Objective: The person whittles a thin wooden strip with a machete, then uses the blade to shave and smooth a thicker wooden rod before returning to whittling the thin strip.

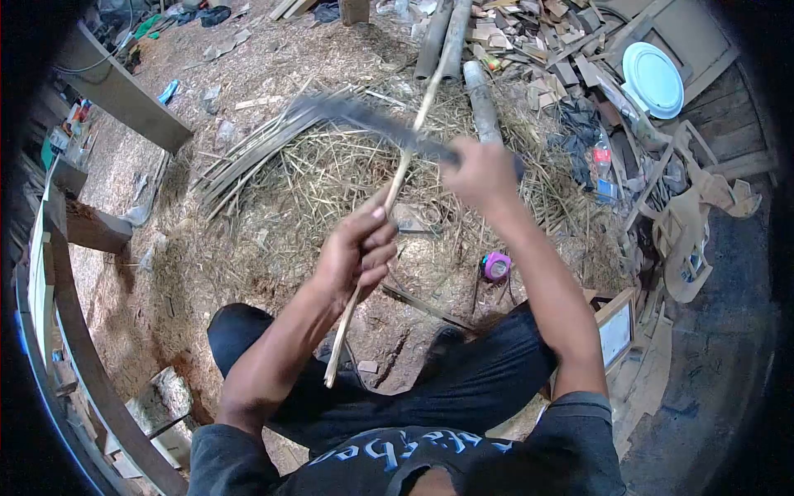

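Observation:
My left hand [361, 250] is closed around a long, pale strip of wood or bamboo [399, 175]. The strip slants from near my lap up to the far side of the work area. My right hand [483, 175] grips the dark handle of a machete [368, 121], and motion smears both. The machete's blade points left and crosses the strip above my left hand; whether it touches the strip I cannot tell. Beyond the left hand, a bundle of thin split strips [256, 153] lies on the ground among loose shavings [331, 169].
A pink tape measure [496, 265] lies on the ground right of centre. Thick poles [481, 103] and piled wood offcuts [542, 50] lie at the back. To the right are a white oval lid [653, 80] and a wooden frame [615, 329]. A post [132, 99] stands at left.

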Motion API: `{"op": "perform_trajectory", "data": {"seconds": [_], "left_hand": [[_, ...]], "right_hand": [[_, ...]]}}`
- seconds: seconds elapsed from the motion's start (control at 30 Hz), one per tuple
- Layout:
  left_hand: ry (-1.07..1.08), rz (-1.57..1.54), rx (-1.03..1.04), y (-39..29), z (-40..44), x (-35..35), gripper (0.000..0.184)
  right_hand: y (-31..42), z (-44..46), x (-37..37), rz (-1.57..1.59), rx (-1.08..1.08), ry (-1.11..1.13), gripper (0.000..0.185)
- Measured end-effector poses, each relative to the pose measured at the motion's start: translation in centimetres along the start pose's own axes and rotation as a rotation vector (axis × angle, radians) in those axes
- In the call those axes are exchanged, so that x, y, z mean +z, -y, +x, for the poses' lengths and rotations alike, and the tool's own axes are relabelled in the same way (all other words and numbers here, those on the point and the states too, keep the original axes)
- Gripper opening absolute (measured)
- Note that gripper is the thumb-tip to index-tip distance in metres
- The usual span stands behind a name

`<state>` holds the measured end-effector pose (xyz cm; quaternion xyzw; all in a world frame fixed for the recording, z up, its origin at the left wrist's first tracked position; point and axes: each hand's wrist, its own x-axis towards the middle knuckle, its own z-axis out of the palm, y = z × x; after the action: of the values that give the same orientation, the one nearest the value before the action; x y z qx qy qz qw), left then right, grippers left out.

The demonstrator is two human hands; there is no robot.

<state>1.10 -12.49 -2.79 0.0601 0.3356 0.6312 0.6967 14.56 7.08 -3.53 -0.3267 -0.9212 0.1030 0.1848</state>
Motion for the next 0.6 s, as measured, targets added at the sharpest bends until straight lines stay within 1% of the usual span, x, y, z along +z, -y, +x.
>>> {"op": "perform_trajectory", "data": {"seconds": [0.03, 0.07, 0.13, 0.17, 0.23, 0.27, 0.3, 0.33, 0.37, 0.43, 0.47, 0.5, 0.53, 0.57, 0.6], "left_hand": [[0.005, 0.001, -0.004, 0.3, -0.3, 0.0, 0.053], [0.031, -0.008, -0.013, 0.4, -0.7, -0.1, 0.05], [0.06, 0.023, 0.013, 0.1, -0.5, -0.3, 0.047], [0.059, 0.019, 0.014, -0.2, -0.1, -0.4, 0.047], [-0.117, -0.164, -0.056, -0.6, 0.6, -0.7, 0.047], [-0.221, -0.225, -0.099, -0.5, 0.5, -0.4, 0.045], [-0.225, -0.224, -0.097, -0.6, 0.2, -0.5, 0.045], [-0.064, -0.189, -0.075, -0.6, -0.3, -0.7, 0.047], [0.099, -0.156, -0.049, -0.6, -0.7, -0.7, 0.05], [0.091, -0.137, -0.062, -0.7, -1.1, -0.4, 0.051], [0.052, -0.124, -0.071, -0.8, -1.1, -0.4, 0.048], [0.015, -0.11, -0.073, -1.0, -0.8, -0.4, 0.045], [0.014, -0.109, -0.072, -0.9, -0.6, -0.4, 0.045], [-0.075, -0.153, -0.095, -0.8, -0.3, -0.5, 0.039], [-0.165, -0.196, -0.122, -0.7, -0.2, -0.6, 0.034]], "right_hand": [[-1.1, 0.5, -0.9, -0.021, 0.234, 0.052, 0.01], [-1.5, 0.0, -1.2, -0.023, 0.241, 0.051, 0.01], [-1.6, -0.5, -1.6, 0.12, 0.313, 0.159, 0.011], [-0.5, -1.6, -0.9, 0.119, 0.312, 0.163, 0.011], [2.7, -3.3, 0.8, 0.096, -0.236, 0.007, 0.013], [2.6, -3.1, 0.7, 0.099, -0.238, 0.007, 0.013], [2.2, -2.7, 0.5, 0.098, -0.179, 0.058, 0.013], [1.9, -2.3, 0.3, 0.098, -0.117, 0.11, 0.015], [1.6, -1.8, -0.3, 0.099, -0.118, 0.112, 0.015], [1.4, -0.9, -1.7, 0.032, 0.163, 0.081, 0.012], [1.7, -1.4, -0.9, 0.103, 0.158, 0.092, 0.012], [2.7, -1.9, -0.6, 0.1, 0.15, 0.086, 0.012], [3.9, -2.8, -0.2, 0.095, -0.058, 0.071, 0.012], [4.4, -3.2, 0.1, 0.089, -0.264, 0.053, 0.014], [3.5, -2.8, 0.7, 0.15, -0.275, 0.058, 0.015]]}}
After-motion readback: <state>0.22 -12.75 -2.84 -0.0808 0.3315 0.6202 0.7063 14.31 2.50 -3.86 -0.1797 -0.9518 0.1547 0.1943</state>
